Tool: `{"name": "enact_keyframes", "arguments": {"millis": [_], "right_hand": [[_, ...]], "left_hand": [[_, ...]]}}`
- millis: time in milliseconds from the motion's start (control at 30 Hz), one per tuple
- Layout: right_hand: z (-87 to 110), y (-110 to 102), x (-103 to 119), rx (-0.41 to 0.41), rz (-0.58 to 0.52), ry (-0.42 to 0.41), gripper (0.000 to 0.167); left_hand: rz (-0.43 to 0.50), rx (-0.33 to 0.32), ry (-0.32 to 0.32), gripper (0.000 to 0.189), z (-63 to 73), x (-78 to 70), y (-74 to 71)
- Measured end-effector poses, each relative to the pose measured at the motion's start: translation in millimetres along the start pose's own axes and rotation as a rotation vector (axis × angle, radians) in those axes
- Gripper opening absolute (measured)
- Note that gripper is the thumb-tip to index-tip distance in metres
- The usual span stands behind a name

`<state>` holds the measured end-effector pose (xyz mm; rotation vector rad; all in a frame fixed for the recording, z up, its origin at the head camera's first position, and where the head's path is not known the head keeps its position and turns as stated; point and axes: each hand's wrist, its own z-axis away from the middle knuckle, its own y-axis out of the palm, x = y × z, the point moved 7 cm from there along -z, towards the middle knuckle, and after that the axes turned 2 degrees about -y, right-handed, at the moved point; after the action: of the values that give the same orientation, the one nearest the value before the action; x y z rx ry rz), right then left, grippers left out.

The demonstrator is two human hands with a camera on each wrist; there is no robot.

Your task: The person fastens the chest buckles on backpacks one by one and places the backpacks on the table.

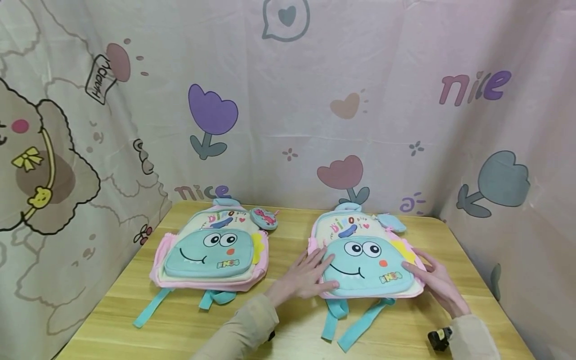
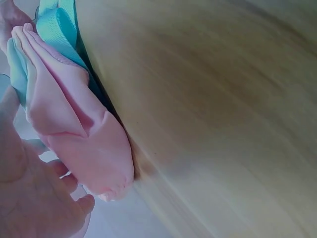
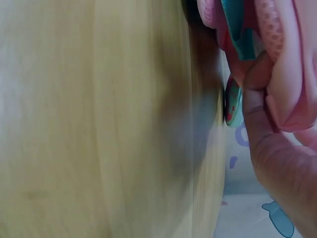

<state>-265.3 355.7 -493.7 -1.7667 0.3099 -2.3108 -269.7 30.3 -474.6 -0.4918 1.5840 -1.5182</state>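
Note:
A child's backpack (image 1: 369,260) with a pale blue dinosaur-face pocket, cream front and pink sides lies face up on the wooden table. My left hand (image 1: 302,277) rests on its left side with fingers spread across the edge and front pocket. At its lower right side, my right hand (image 1: 438,285) pinches the edge, thumb on the front. The right wrist view shows a finger (image 3: 257,99) bent against the pink side fabric (image 3: 290,84). Pink side fabric (image 2: 81,114) stands beside the left palm in the left wrist view. Two turquoise straps (image 1: 364,325) trail from the bottom edge.
A matching backpack (image 1: 209,252) lies face up at the left, its strap (image 1: 153,307) reaching toward the front. Each bag has a small round pouch at its upper right, such as the dinosaur pouch (image 1: 264,219). A printed curtain (image 1: 288,100) hangs behind the table (image 1: 288,235).

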Motion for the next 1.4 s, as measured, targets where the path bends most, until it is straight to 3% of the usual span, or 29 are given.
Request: {"name": "enact_keyframes", "arguments": {"millis": [200,467,767,967,1400], "right_hand": [[1.9,2.1,6.4,0.01,-0.058,-0.061,0.086],[7.5,4.1,20.0,0.012,-0.26,-0.193,0.08],[10.9,9.6,39.2,-0.017,-0.343,-0.296,0.074],[14.8,14.4,54.6,0.003,-0.433,-0.412,0.071],[29.0,15.3,86.6,-0.065,-0.439,-0.501,0.067]], "left_hand": [[0.009,-0.023,0.0,0.078,-1.9,-1.9,-1.9],[0.062,-0.03,-0.016,0.079,-2.5,-2.4,-5.9],[0.089,-0.054,-0.023,0.08,-3.1,-5.9,-11.0],[0.096,-0.077,-0.005,0.08,-2.1,-8.2,-14.6],[0.153,-0.091,0.021,0.08,-3.8,-12.8,-20.2]]}}
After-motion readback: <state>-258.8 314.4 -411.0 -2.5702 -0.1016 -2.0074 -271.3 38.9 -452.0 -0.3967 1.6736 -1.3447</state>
